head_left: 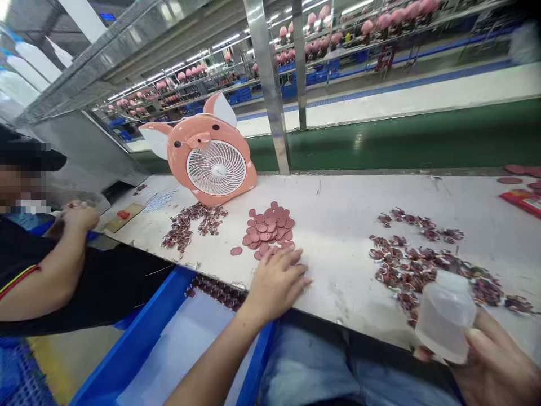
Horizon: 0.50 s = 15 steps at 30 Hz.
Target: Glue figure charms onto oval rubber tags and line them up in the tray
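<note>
Bright, even light is pouring down from rows of ceiling tubes [228, 40] — shadows on the white worktable [350, 220] are staying faint and soft. Glare is washing out the top left corner and streaking the steel post [270, 84]. The wide lens is bending straight lines toward the edges, and the translucent bottle [443, 316] in the right hand [494, 366] is smearing slightly — the far shelves are blurring too.

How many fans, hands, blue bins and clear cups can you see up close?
Fan: 1
Hands: 3, namely left hand, right hand, co-worker's hand
Blue bin: 1
Clear cup: 1
Total: 6
</note>
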{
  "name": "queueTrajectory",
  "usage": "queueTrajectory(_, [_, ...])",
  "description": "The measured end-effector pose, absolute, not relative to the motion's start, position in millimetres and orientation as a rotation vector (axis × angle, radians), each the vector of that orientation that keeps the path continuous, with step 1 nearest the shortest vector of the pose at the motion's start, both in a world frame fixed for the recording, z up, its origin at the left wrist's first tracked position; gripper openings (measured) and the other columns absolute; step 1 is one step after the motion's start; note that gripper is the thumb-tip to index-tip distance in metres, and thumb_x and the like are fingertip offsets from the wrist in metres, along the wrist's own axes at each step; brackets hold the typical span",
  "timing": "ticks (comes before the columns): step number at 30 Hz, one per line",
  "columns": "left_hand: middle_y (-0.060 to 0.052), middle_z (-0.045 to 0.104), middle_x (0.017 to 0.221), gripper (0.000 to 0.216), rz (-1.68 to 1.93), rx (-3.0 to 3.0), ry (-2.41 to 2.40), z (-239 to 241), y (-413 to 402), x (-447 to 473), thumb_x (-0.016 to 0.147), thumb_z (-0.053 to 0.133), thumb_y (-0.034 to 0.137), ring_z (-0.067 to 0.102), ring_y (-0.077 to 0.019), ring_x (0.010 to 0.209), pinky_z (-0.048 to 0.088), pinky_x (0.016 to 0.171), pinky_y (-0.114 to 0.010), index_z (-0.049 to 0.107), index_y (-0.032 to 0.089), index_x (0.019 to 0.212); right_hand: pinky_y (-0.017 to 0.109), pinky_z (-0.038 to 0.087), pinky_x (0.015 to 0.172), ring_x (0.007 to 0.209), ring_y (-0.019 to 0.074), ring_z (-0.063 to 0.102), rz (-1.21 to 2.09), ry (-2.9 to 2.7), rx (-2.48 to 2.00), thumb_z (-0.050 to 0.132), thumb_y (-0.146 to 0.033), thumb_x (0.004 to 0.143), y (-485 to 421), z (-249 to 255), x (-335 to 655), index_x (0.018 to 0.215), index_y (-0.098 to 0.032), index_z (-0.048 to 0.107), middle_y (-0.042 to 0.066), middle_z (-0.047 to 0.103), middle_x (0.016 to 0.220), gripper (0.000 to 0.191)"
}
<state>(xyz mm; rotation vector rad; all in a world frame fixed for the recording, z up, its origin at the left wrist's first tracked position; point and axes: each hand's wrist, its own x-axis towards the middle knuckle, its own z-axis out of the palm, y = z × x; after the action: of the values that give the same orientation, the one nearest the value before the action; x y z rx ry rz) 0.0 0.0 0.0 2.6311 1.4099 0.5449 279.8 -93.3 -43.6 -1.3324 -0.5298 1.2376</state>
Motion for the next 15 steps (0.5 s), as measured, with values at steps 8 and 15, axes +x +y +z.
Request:
queueTrajectory(8, [-0.012, 0.052, 0.142, 0.043, 0.575, 2.38, 1.866, 5.3, 131.1, -56.8, 0.092, 0.059, 0.037, 0.053, -0.032, 0.123, 0.045, 0.1, -0.058, 0.054, 0.022, 0.132, 0.027, 0.057, 0.051, 0.057, 0.0205, 0.06, 1.225, -0.575, -1.326, 0.071, -0.057, 0.067, -96.3, -28.1, 282.9, 0.102, -0.027, 0.066, 0.003, 0.066, 0.084, 0.047])
queueTrajectory(15, [-0.012, 0.051, 0.143, 0.044, 0.355, 2.475, 1.631, -7.7, 128.8, -43.4, 0.091, 0.06, 0.036, 0.052, -0.0327, 0.125, 0.043, 0.101, -0.06, 0.054, 0.022, 0.132, 0.035, 0.059, 0.05, 0.056, 0.025, 0.062, 1.237, -0.618, -1.28, 0.068, -0.054, 0.071, -106.5, -48.3, 294.9, 0.104, -0.025, 0.068, 0.006, 0.067, 0.084, 0.044])
